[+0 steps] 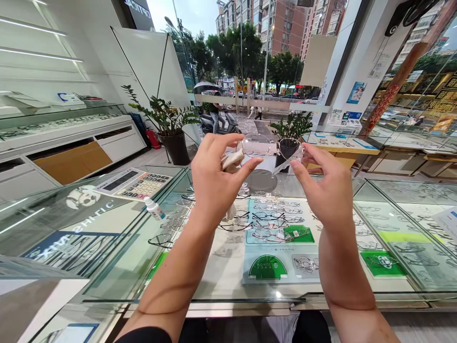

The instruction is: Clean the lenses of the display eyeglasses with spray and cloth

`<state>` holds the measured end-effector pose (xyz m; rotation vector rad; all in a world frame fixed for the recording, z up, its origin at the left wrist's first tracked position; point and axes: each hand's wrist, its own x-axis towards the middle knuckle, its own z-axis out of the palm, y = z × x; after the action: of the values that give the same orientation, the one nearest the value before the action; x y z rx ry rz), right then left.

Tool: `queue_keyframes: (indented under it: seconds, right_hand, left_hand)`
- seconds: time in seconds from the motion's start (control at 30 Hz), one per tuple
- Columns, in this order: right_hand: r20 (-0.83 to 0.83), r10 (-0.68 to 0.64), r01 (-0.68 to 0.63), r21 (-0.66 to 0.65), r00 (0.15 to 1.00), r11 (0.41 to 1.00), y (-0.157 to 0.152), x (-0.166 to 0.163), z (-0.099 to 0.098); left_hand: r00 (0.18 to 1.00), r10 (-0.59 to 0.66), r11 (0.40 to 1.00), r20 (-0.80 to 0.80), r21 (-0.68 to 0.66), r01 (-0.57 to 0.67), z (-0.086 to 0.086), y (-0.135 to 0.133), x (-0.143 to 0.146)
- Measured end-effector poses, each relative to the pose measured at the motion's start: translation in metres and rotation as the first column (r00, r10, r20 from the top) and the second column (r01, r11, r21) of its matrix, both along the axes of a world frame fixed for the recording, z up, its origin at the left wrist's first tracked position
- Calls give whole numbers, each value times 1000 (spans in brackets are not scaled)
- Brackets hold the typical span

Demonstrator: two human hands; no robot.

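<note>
A pair of thin-rimmed eyeglasses (257, 144) is held up in front of me, above the glass counter. My left hand (216, 174) has its index finger at the left rim, with its thumb spread below the lens. A pale, crumpled cloth (233, 161) is tucked in that same hand and hangs down behind it. At the other end of the frame, my right hand (326, 178) pinches the side by the right lens between thumb and index finger. Below both hands, several spectacle frames (267, 216) lie in rows inside the display counter (224, 267).
A calculator (133, 183) and a small white bottle (154, 208) are on the counter at left. Green display cards (267, 267) lie under the glass. Beyond the counter stand a potted plant (174, 124), a second plant (292, 126) and a window onto the street.
</note>
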<state>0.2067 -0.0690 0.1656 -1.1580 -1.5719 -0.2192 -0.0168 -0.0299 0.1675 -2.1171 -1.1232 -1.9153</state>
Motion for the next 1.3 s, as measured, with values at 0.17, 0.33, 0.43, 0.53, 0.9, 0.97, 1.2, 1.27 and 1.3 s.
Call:
queue_keyframes:
  seconds: [0.17,0.33,0.43,0.53,0.9,0.97,1.2,1.27,1.3]
  right_hand:
    - [-25,8,-8,-25,1000,1000,-3,-2,1]
    - [-57,23,-24,-19,998,1000,-4,-4,2]
    - [-51,35,-37,-35,998,999,-3,-3,2]
    - [-48,44,-47,-58,998,997,-2,-2,1]
    - [-110,52,-49,28,993,998,2,-3,-1]
    - [-114,49,-41,75,992,996,1,-5,0]
    - [-100,36,-17,179,994,984,-1,-9,0]
    - [-95,34,-15,201,995,980,0,-9,0]
    - [-91,34,-14,211,995,977,0,-9,0]
  left_hand:
    - [999,28,1000,18,-12,-28,1,-4,1]
    - [999,21,1000,42,-18,-20,2,-7,2]
    - [999,21,1000,43,-21,-20,1,-7,2]
    - [999,-7,1000,48,3,7,0,-6,1]
    - [996,-66,997,61,54,63,-1,2,1]
    - [994,-87,996,63,20,86,-1,4,0]
    - [988,-134,990,78,-42,138,-3,9,0]
    - [987,-136,989,88,-49,141,-2,8,0]
    - [986,-137,988,90,-54,143,-2,8,0]
